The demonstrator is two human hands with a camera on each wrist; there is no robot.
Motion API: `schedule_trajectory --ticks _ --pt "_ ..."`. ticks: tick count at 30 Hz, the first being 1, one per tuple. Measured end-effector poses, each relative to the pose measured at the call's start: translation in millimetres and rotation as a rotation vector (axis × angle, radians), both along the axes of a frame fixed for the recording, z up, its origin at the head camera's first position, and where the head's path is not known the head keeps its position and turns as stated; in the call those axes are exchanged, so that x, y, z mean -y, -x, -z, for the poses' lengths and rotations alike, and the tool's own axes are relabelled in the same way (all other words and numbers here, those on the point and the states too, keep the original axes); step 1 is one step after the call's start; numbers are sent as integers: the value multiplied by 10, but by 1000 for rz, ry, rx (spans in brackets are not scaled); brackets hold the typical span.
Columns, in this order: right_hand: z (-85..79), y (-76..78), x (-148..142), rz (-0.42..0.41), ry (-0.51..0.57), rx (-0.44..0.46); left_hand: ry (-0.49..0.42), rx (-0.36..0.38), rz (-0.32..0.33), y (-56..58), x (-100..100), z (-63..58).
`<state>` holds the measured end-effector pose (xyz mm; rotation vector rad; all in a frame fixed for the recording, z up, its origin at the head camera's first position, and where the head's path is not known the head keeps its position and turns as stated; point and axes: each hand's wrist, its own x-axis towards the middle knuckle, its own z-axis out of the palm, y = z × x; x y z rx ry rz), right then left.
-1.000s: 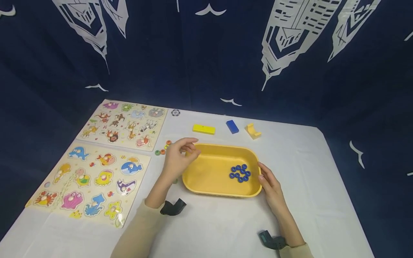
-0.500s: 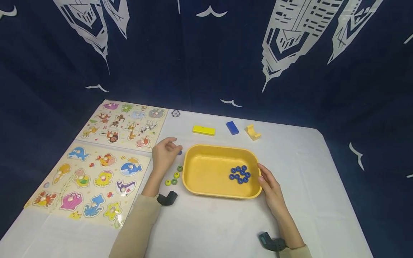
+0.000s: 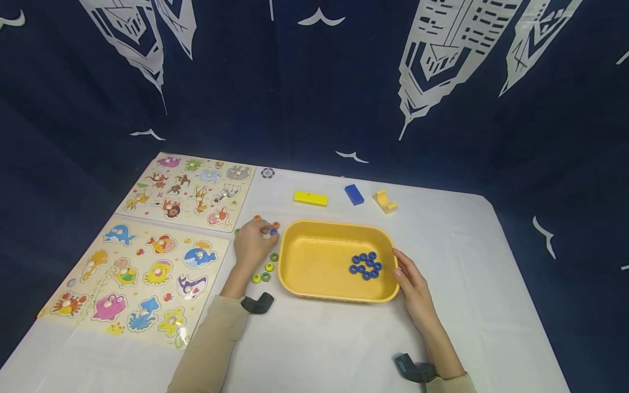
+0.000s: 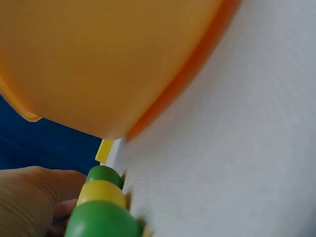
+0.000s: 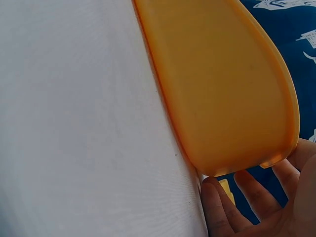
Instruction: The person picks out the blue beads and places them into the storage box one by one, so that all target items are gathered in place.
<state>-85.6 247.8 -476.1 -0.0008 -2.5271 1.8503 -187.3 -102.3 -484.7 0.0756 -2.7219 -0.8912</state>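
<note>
In the head view, my left hand point(image 3: 250, 244) is at the left side of the yellow tray point(image 3: 314, 296), its thumb and finger pinching a blue ring bead point(image 3: 273, 231) on the table. An orange bead point(image 3: 276, 225) lies just beyond the fingertips; other beads are partly hidden behind the hand. Nearer me, green and yellow beads point(image 3: 269, 267) lie beside the tray; the left wrist view shows a green bead point(image 4: 102, 219) close up. Several blue beads point(image 3: 361, 267) sit inside the tray on the right. My right hand point(image 3: 414, 284) rests its fingers against the tray's right end, outside the wall.
Two animal puzzle boards point(image 3: 132, 322) lie on the left. Behind the tray are a yellow block point(image 3: 310, 198), a blue block point(image 3: 354, 194), a pale yellow curved block point(image 3: 385, 202) and a round chip point(image 3: 267, 173). A dark blue curtain point(image 3: 295, 98) hangs behind the table.
My left hand has moved left from over the tray's rim to the loose beads, then its fingertips lowered onto the blue bead. My right hand and the tray have stayed in place.
</note>
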Motion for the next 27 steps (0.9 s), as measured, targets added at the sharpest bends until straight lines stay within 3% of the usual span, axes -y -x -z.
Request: schedule_trajectory --ticks 5,9,12,16,19,22,24,27 --pt "2 -15 -5 -7 -3 -3 14 -6 6 -16 -21 -2" --pt "9 -23 0 -9 -8 -6 -26 -28 25 -41 -17 -78" --pt "11 -21 11 6 -7 3 -109 -68 37 -77 -6 -241" --pt "10 -13 17 0 -7 6 -285 -102 73 -162 -28 -556" --pt "1 -5 12 -19 -9 1 -386 -69 154 -231 -111 -767" --pt "-36 -2 14 -25 -12 -3 -413 1 265 -254 -267 -873" --pt "-88 -12 31 -24 -11 -5 -386 59 337 -242 -405 -874" --pt "-173 -37 73 -22 -16 -2 -264 149 429 -202 -628 -774"
